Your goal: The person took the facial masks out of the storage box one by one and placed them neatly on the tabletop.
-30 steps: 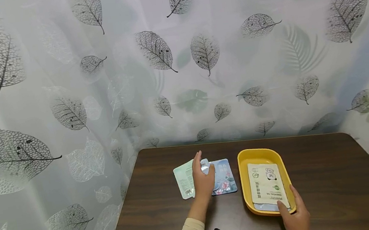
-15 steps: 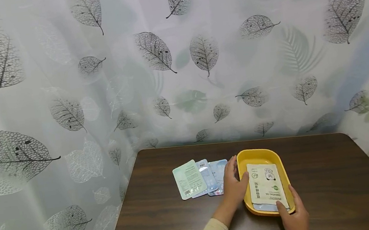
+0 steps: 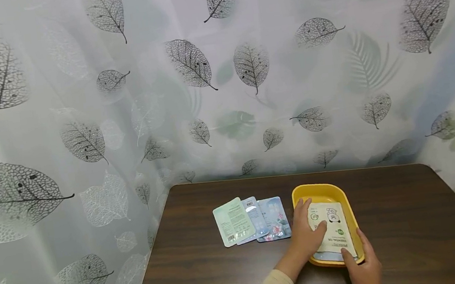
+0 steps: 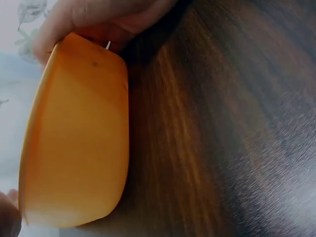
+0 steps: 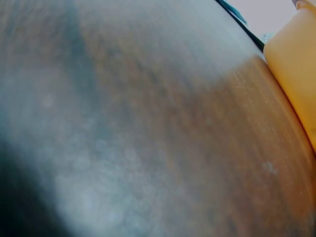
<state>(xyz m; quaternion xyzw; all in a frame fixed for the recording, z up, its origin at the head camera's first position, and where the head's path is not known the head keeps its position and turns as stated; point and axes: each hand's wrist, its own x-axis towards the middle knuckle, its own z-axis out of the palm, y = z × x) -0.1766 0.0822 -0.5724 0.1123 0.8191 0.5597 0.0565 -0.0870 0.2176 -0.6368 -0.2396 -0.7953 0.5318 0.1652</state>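
A yellow tray point(image 3: 318, 188) stands on the table, its side also seen in the left wrist view and at the right edge of the right wrist view. Inside lies a cream packet point(image 3: 338, 235) with a panda print, over a pale blue packet point(image 3: 330, 256). My left hand point(image 3: 307, 232) reaches over the tray's left rim, fingers extended and thumb apart over the cream packet, covering part of it. My right hand point(image 3: 364, 267) grips the near right corner, thumb on the inner side, fingers outside.
Left of the tray, a green sachet point(image 3: 234, 221), a light blue sachet point(image 3: 256, 218) and a flower-print blue sachet point(image 3: 278, 226) lie fanned and overlapping on the brown table point(image 3: 411, 214). A leaf-print curtain point(image 3: 220, 86) hangs behind the table's far edge.
My left hand has moved right from over the sachets, past the tray's left rim, to over the cream packet. My right hand stays on the tray. The sachets are uncovered now.
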